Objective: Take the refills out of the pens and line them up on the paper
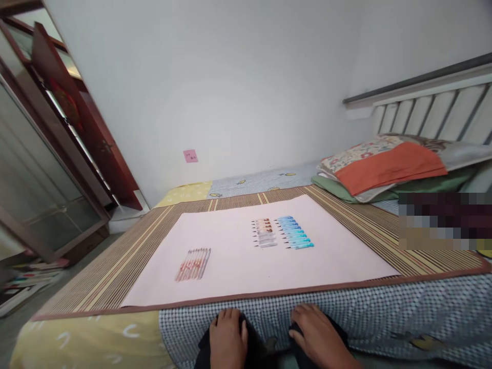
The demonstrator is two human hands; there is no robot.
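Observation:
My left hand (227, 338) and my right hand (317, 335) rest side by side on dark cloth over my knees at the bottom edge, fingers laid flat, holding nothing. Ahead of them a pale pink sheet (238, 271) lies on a striped bamboo mat (115, 266) covering the bed. On the sheet lie three groups of pens: a red-orange bundle (193, 264) at the left, a row of brown and clear pens (264, 233) in the middle, and a row of blue pens (295, 232) just right of them. Both hands are well short of the pens.
A checked sheet (403, 312) hangs over the bed's near edge, with yellow bedding (88, 341) at the left. Folded pillows and blankets (384, 166) sit by the headboard (430, 110) at the right. A glass door (42, 169) and stacked books (26, 282) stand at the left. A pink note (190, 156) is on the wall.

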